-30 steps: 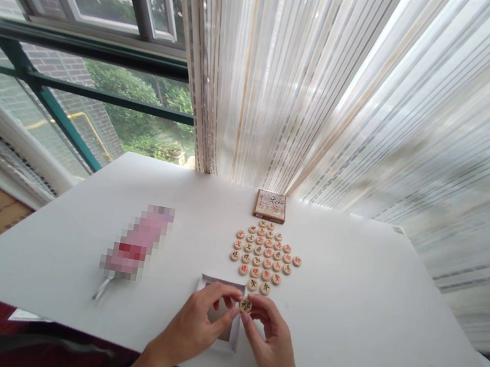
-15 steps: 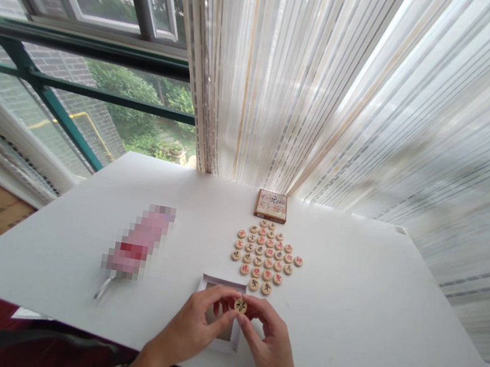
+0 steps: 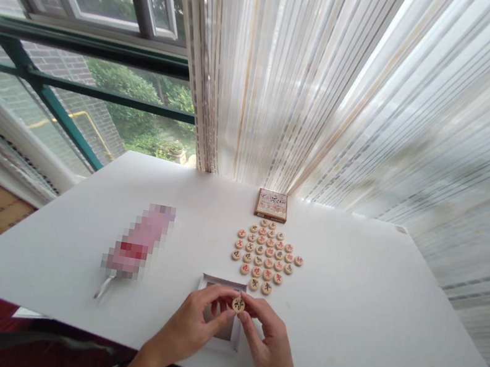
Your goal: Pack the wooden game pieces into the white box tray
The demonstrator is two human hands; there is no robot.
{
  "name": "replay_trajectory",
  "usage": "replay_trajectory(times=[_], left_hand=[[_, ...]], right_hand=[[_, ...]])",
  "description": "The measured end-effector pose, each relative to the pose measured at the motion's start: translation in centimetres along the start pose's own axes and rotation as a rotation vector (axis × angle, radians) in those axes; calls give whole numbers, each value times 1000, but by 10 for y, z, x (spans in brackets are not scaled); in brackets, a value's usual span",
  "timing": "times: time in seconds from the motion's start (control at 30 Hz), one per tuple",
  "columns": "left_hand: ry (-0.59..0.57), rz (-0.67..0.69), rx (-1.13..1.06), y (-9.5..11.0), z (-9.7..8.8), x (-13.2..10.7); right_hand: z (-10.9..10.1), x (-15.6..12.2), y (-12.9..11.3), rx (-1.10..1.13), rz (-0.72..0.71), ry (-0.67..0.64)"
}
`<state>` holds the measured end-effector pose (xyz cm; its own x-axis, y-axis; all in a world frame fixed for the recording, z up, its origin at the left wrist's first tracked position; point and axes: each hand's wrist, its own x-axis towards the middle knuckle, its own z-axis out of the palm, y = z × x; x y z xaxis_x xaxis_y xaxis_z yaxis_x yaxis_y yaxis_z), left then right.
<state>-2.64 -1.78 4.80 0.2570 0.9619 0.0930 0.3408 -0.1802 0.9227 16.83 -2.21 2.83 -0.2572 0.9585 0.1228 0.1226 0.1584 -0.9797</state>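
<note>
The chess piece, a round wooden disc with a dark character on its face, is held upright between your two hands above the right edge of the shallow white box. Its marked face is turned toward you.

1. Your left hand pinches the piece from its 9 o'clock side with thumb and forefinger. The remaining fingers curl over the interior of the box.
2. Your right hand pinches the same piece from its 3 o'clock side with thumb and forefinger. The other fingers are bent loosely below.
3. Both grips are closed on the piece; neither hand is released.

Surroundings on the white table:

- At 12 o'clock from the held piece, just beyond the box, lies a cluster of chess pieces laid flat in rows. Some carry red characters, others dark ones. The nearest two lie close to your fingertips but apart from them.
- Farther out at 12 o'clock, near the far table edge, sits a small square brown box with a printed top.
- At 9 o'clock, well apart from your hands, lies a long pink object; its detail is blurred and cannot be read.
- Striped sheer curtains hang behind the table, with a window at 10 o'clock.
</note>
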Motion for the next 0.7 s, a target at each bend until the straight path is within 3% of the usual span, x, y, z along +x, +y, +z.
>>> replay_trajectory(times=[0.3,0.5,0.7], left_hand=[[-24,54,52,-3,-3,-4],[243,177,317,-35,-23,-7],[308,198,485,-63,-36,-10]], right_hand=[[3,1,3,158,24,-3],[4,8,5,284,44,62],[13,17,-1,268,24,56]])
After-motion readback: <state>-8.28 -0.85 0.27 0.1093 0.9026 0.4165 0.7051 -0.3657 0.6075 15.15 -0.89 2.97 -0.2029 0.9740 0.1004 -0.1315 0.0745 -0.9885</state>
